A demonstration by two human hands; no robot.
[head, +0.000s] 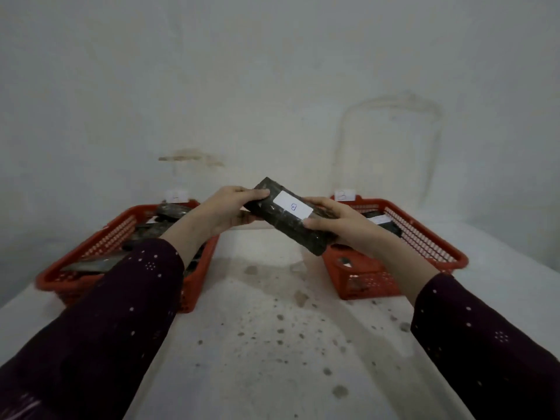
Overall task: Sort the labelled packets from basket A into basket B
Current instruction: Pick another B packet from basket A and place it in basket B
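A dark packet [281, 221] with a white label marked "B" is held up in the air between the two red baskets. My left hand [230, 207] grips its far left end, thumb on top. My right hand [336, 219] pinches its right side beside the label. The left basket [72, 265] holds several dark packets, partly hidden by my left arm. In the right basket [430, 234] lies a dark packet with a white label [380, 221].
The baskets stand on a white, stained table [272, 344] against a pale wall. A small paper tag stands at the back rim of each basket, the right tag [344, 195] marked B. Bare tabletop lies between the baskets and toward me.
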